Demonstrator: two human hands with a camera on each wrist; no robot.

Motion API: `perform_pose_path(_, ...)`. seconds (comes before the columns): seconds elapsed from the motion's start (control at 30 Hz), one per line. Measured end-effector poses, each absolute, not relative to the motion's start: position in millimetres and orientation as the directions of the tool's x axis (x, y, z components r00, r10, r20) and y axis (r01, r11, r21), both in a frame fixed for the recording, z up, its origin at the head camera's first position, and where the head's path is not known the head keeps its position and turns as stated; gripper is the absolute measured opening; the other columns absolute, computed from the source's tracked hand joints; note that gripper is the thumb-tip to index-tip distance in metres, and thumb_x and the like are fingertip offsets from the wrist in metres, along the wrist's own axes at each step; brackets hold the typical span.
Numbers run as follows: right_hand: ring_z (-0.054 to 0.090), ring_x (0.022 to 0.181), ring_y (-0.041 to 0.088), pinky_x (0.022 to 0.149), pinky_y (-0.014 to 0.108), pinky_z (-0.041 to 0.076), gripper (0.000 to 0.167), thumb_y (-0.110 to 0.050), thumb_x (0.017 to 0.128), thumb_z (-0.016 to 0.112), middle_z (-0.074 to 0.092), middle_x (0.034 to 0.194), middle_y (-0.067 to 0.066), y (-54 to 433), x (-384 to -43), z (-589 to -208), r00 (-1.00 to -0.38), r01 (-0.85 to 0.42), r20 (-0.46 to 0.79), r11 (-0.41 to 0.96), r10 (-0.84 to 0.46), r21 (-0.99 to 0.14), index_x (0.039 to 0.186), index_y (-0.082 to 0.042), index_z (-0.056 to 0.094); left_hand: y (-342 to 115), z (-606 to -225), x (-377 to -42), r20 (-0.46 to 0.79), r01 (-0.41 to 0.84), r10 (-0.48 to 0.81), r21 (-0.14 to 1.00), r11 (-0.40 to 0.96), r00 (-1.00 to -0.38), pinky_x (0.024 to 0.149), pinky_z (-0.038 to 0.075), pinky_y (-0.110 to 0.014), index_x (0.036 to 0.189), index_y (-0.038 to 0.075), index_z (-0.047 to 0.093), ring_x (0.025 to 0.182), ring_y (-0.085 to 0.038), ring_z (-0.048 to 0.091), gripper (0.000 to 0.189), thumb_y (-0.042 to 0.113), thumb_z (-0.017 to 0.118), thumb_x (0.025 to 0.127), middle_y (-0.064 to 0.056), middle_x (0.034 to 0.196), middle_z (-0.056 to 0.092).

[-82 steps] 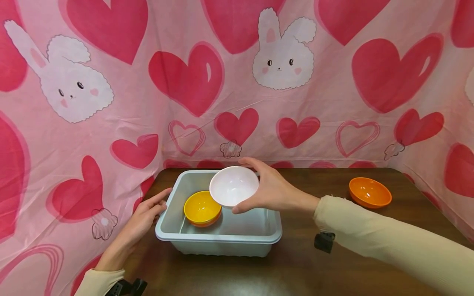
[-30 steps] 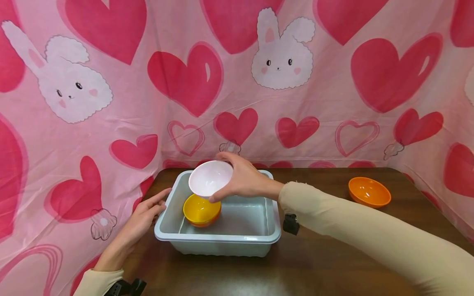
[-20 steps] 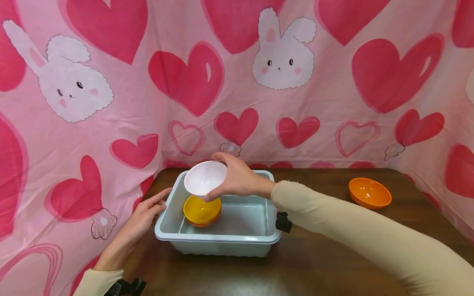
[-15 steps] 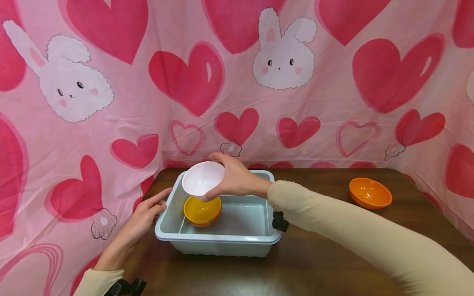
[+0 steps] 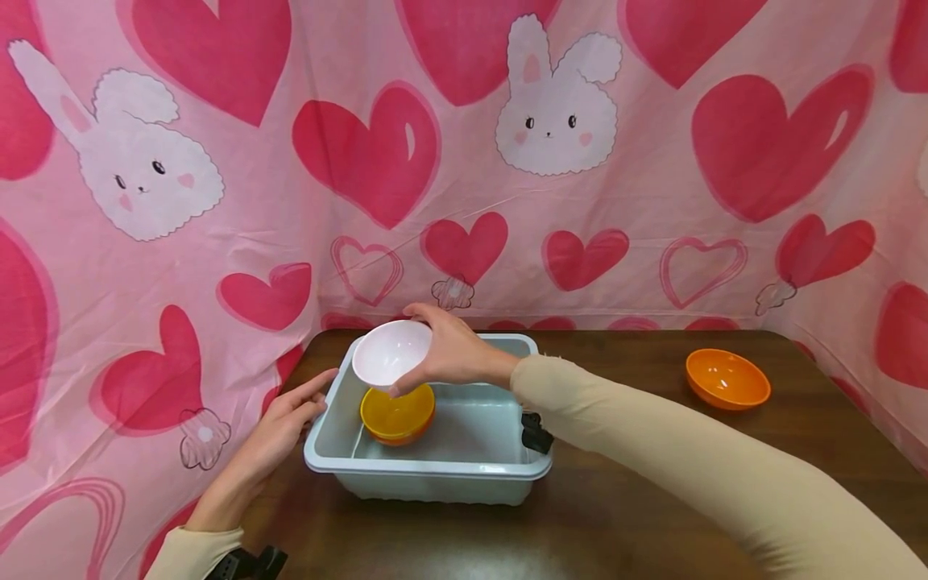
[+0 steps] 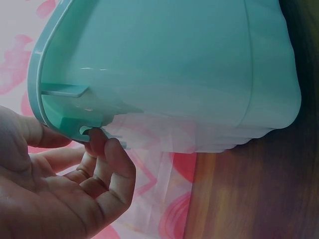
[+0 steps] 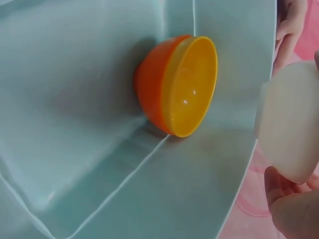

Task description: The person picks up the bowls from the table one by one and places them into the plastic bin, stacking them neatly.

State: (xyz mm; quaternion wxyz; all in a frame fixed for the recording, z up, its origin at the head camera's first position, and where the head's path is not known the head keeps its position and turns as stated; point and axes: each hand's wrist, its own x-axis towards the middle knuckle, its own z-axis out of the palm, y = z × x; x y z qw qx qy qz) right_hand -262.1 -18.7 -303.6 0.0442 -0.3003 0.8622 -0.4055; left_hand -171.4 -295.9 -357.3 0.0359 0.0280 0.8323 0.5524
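My right hand [image 5: 457,352] holds a white bowl [image 5: 391,354] by its rim, tilted with its inside toward the head camera, above the left part of a pale grey plastic tub [image 5: 428,466]. Below it in the tub, a yellow bowl [image 5: 397,415] sits nested in an orange bowl [image 7: 152,82]. In the right wrist view the white bowl [image 7: 291,119] shows its outer side, thumb and fingers at its edge. At the tub's left end my left hand [image 5: 286,423] grips the rim; the left wrist view shows its fingers [image 6: 117,169] curled up under the lip.
Another orange bowl [image 5: 727,379] stands on the dark wooden table [image 5: 638,499] at the right. A pink cloth [image 5: 631,185] with hearts and rabbits hangs behind the table and along both sides.
My right hand has carried the white bowl leftward, from over the tub's middle to above the nested bowls, dipping slightly in the last half second. The left hand has stayed at the rim.
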Motion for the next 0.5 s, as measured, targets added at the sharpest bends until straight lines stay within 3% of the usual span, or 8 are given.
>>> perform_pose_path(0.23,0.054,0.127,0.021,0.103,0.042,0.052,0.102,-0.039,0.066,0.096,0.054,0.147,0.003,-23.3,-265.7,-307.8,-0.815,-0.467,0.145,0.489,-0.561,-0.737,0.153,-0.015,0.048,-296.9,-358.5,-173.7,-0.048,-0.008,0.084,0.906,0.424,-0.995,0.08,0.054,-0.028,0.164,-0.001,0.031,0.098,-0.024,0.055,0.058,0.008,0.047,0.109,-0.016,0.113,0.056)
perform_pose_path(0.5,0.053,0.128,0.021,0.106,0.042,0.05,0.103,-0.038,0.065,0.096,0.054,0.148,0.003,-28.9,-268.8,-313.7,-0.817,-0.465,0.135,0.503,-0.561,-0.729,0.153,-0.014,0.048,-296.3,-358.4,-172.2,-0.054,-0.016,0.078,0.908,0.418,-0.995,0.079,0.055,-0.028,0.164,0.0,0.031,0.096,-0.025,0.055,0.058,0.008,0.048,0.109,-0.017,0.113,0.056)
